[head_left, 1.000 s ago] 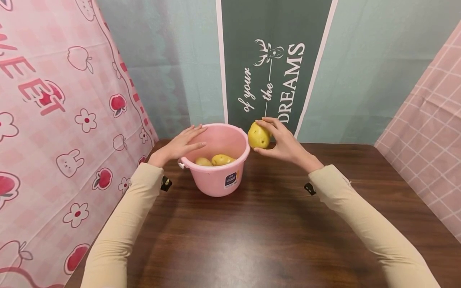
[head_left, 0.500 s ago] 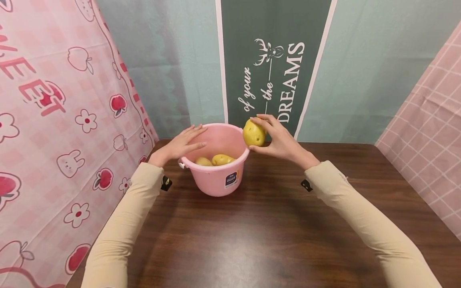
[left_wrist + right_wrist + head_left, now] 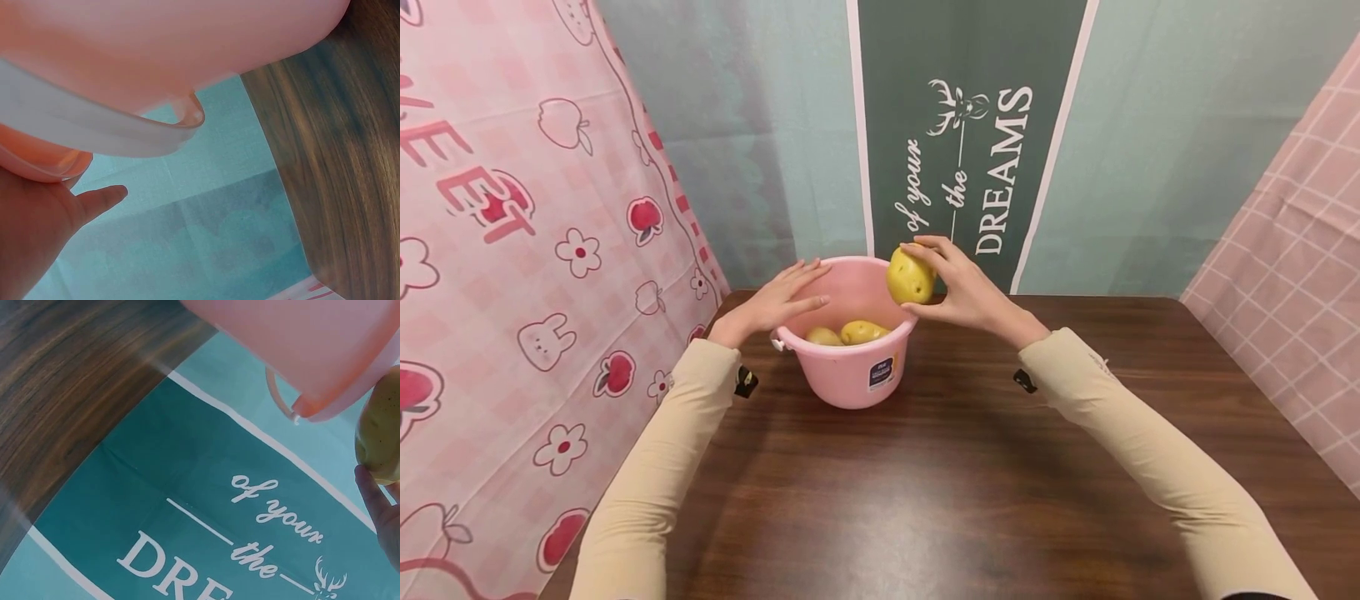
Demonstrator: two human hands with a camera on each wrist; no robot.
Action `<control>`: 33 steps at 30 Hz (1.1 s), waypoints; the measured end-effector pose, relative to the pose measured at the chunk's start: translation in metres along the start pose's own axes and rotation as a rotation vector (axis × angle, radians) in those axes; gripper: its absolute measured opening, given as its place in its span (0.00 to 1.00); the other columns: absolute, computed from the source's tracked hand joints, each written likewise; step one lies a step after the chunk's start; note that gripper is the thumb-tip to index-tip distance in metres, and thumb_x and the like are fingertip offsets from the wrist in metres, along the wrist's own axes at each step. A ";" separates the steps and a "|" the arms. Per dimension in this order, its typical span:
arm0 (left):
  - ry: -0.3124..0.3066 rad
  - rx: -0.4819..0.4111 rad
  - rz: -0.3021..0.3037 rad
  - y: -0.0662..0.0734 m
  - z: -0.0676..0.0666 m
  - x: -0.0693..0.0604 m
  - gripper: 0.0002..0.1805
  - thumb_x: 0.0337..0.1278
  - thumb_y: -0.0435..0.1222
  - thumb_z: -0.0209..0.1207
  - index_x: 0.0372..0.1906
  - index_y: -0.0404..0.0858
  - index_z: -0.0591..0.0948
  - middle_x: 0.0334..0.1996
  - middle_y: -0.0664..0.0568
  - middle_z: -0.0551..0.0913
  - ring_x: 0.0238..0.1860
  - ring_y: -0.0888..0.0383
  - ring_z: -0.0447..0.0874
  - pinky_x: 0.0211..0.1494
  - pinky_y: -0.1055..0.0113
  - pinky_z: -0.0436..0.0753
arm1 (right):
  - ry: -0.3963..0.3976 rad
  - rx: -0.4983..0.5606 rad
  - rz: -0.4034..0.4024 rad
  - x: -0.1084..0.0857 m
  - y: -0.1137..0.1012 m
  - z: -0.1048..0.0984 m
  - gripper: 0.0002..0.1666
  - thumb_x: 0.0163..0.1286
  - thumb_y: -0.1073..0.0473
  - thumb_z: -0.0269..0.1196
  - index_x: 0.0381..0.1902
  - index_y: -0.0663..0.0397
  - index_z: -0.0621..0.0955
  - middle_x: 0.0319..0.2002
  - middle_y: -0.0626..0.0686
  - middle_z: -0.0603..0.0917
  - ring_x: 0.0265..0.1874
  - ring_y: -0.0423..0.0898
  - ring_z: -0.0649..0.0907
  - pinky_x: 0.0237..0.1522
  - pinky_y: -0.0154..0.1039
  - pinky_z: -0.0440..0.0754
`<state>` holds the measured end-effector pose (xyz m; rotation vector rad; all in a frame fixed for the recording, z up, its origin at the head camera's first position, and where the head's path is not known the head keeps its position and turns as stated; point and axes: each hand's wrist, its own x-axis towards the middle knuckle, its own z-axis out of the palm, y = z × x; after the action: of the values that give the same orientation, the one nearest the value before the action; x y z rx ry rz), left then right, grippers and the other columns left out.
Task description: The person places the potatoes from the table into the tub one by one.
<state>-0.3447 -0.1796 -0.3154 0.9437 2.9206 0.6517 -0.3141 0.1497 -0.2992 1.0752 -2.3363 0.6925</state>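
A yellow potato (image 3: 910, 277) is gripped between the thumb and fingers of my right hand (image 3: 966, 292), at the right rim of a pink bucket (image 3: 850, 375). In the right wrist view the potato (image 3: 381, 428) shows at the right edge, beside the bucket (image 3: 312, 344). My left hand (image 3: 771, 304) rests on the bucket's left rim with its fingers extended over the opening. Inside the bucket lie a yellow potato (image 3: 862, 332) and a duller one (image 3: 824, 337); the front wall partly hides both. The left wrist view shows the bucket's white handle (image 3: 94, 122) near my left hand (image 3: 44, 219).
The bucket stands on a dark wooden table (image 3: 880, 500). Behind it hangs a teal cloth (image 3: 752, 150) with a dark green lettered panel (image 3: 955, 50). A pink patterned cloth (image 3: 535, 275) borders the left side, and a pink checked cloth (image 3: 1292, 250) the right.
My right hand has carried the potato leftward, from just outside the bucket's right side to over its right rim. The left hand and the bucket have stayed in place.
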 end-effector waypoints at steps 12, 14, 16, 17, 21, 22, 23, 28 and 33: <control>0.003 -0.004 0.000 0.001 0.002 0.002 0.37 0.62 0.59 0.45 0.73 0.52 0.53 0.74 0.54 0.45 0.74 0.49 0.35 0.72 0.45 0.41 | -0.004 0.023 -0.020 0.004 -0.008 0.009 0.47 0.47 0.43 0.72 0.64 0.43 0.68 0.62 0.56 0.66 0.57 0.49 0.71 0.52 0.45 0.78; 0.002 -0.002 0.002 0.002 0.002 0.002 0.37 0.62 0.60 0.44 0.73 0.53 0.53 0.74 0.53 0.45 0.74 0.50 0.35 0.73 0.46 0.41 | -0.014 0.028 -0.015 0.004 -0.008 0.010 0.47 0.46 0.43 0.72 0.65 0.43 0.68 0.62 0.56 0.66 0.57 0.49 0.71 0.49 0.43 0.79; 0.000 0.001 -0.001 0.002 0.002 0.002 0.37 0.61 0.60 0.44 0.73 0.53 0.52 0.74 0.53 0.45 0.74 0.50 0.34 0.73 0.46 0.40 | -0.029 0.039 -0.009 0.004 -0.009 0.012 0.47 0.46 0.42 0.72 0.65 0.42 0.68 0.62 0.56 0.66 0.57 0.48 0.71 0.45 0.41 0.81; 0.000 0.001 -0.003 0.002 0.002 0.002 0.37 0.61 0.61 0.44 0.73 0.53 0.52 0.74 0.53 0.45 0.74 0.50 0.34 0.73 0.46 0.40 | -0.034 0.040 -0.008 0.004 -0.009 0.012 0.48 0.47 0.42 0.72 0.65 0.42 0.68 0.62 0.55 0.66 0.57 0.48 0.71 0.43 0.40 0.81; -0.001 0.010 -0.005 0.000 0.003 0.003 0.37 0.61 0.61 0.44 0.73 0.54 0.52 0.74 0.54 0.44 0.74 0.50 0.34 0.73 0.46 0.40 | -0.015 0.026 -0.015 0.005 -0.010 0.010 0.47 0.49 0.41 0.70 0.66 0.41 0.67 0.62 0.52 0.67 0.59 0.47 0.70 0.51 0.43 0.79; 0.002 0.009 -0.006 0.000 0.003 0.003 0.37 0.61 0.61 0.44 0.72 0.54 0.52 0.74 0.55 0.45 0.74 0.50 0.35 0.73 0.46 0.41 | -0.006 0.017 -0.018 0.005 -0.010 0.010 0.46 0.49 0.41 0.70 0.66 0.41 0.67 0.62 0.51 0.67 0.60 0.47 0.70 0.54 0.44 0.77; 0.002 0.008 -0.007 0.000 0.003 0.003 0.37 0.61 0.61 0.44 0.72 0.54 0.52 0.74 0.55 0.45 0.74 0.50 0.35 0.73 0.46 0.41 | 0.004 0.008 -0.021 0.005 -0.010 0.008 0.46 0.50 0.41 0.70 0.66 0.41 0.67 0.62 0.51 0.67 0.61 0.46 0.70 0.57 0.45 0.75; 0.007 0.005 -0.009 0.000 0.002 0.001 0.37 0.61 0.59 0.46 0.72 0.52 0.53 0.74 0.52 0.46 0.74 0.49 0.36 0.72 0.44 0.42 | 0.004 -0.001 0.004 0.003 -0.009 0.005 0.43 0.52 0.41 0.69 0.65 0.42 0.69 0.62 0.50 0.67 0.60 0.48 0.70 0.59 0.48 0.73; 0.007 -0.004 -0.009 0.000 0.001 0.000 0.37 0.62 0.57 0.46 0.72 0.51 0.54 0.74 0.50 0.47 0.74 0.49 0.36 0.72 0.43 0.42 | -0.021 0.000 0.040 -0.003 -0.005 0.005 0.42 0.54 0.38 0.66 0.64 0.44 0.69 0.62 0.51 0.67 0.61 0.49 0.70 0.59 0.50 0.73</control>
<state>-0.3449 -0.1789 -0.3163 0.9291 2.9264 0.6618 -0.3097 0.1449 -0.3034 1.0437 -2.3814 0.6993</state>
